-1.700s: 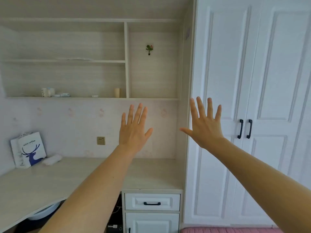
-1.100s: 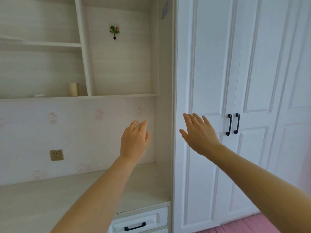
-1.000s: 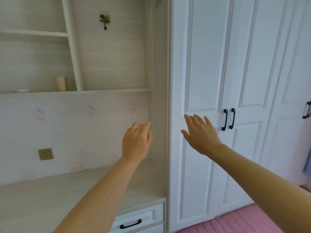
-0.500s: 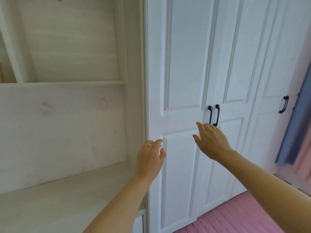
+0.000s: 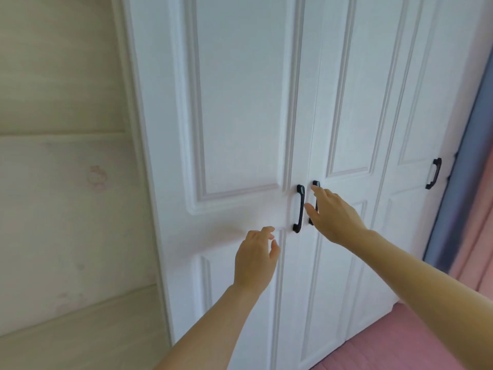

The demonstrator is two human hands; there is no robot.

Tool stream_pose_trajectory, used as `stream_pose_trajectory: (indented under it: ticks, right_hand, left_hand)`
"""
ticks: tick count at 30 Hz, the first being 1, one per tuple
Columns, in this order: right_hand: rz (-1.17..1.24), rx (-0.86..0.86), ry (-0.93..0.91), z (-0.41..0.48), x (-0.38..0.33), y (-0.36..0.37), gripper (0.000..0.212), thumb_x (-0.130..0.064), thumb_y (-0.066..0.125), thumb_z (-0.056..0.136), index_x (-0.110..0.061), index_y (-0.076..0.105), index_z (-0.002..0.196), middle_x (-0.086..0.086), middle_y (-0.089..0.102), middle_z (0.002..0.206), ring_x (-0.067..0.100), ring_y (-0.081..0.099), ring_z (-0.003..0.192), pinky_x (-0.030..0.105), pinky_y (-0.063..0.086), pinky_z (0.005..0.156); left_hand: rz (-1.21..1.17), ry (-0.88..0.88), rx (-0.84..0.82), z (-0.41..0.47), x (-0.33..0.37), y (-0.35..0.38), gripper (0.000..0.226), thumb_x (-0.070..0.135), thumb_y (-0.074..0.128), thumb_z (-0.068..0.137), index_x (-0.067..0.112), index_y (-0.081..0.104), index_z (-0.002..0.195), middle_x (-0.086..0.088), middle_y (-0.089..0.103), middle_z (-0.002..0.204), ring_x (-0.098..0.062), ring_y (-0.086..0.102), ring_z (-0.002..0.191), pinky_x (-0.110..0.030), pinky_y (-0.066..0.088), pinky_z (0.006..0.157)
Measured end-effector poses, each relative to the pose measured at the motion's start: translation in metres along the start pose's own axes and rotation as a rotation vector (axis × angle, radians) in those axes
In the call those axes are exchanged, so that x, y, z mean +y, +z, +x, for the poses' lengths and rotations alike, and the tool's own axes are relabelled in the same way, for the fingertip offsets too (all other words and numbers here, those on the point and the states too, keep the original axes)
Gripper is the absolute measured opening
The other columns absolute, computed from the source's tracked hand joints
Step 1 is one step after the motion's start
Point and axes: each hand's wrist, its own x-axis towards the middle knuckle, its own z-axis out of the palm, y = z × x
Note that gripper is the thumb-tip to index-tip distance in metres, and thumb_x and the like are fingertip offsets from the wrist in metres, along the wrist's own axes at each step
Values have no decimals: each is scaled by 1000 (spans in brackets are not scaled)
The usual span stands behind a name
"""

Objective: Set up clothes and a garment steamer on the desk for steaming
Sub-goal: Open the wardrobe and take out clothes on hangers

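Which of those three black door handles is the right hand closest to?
The middle handle of the three: the right hand partly covers it. The left handle shows whole just beside it; the far-right handle sits well away.

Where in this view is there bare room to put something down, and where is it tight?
The pale desk top, bordered by the wall behind and the wardrobe on its right, shows bare. The pink floor at its foot is free too. It is tight at the paired black handles: the right hand partly hides one, the left hand hovers below.
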Motion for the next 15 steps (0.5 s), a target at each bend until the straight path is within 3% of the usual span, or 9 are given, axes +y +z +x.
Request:
stream_pose_trajectory:
  ticks: [2,6,10,15]
  right_hand:
    - [18,7,-1,18,11,0,41,-38,36,98,-14,37,132,4,55,116,27,53,108,39,47,78]
    - [139,15,3,48,23,-1,49,-38,37,99,-13,32,141,6,53,130,28,51,116,41,46,89]
    - [207,30,-16,70,28,2,53,-38,40,98,-14,28,144,7,48,139,26,52,118,42,44,94]
    - [344,69,-20,86,27,3,53,-36,43,96,-16,29,143,5,49,133,24,52,113,43,46,94]
  left_hand:
    - [-33,5,-22,17,10,18,34,20,48,95,18,54,129,5,62,118,-14,56,107,-26,46,84]
    - [-114,-17,-50,48,24,53,37,21,47,96,19,48,132,4,56,125,-14,52,113,-31,48,88]
    - [-222,-102,-19,66,38,77,32,21,49,95,20,49,127,6,59,116,-14,58,100,-31,49,83]
    - [-345,-214,97,75,48,97,20,22,48,95,20,52,114,8,64,101,-18,60,89,-38,52,76]
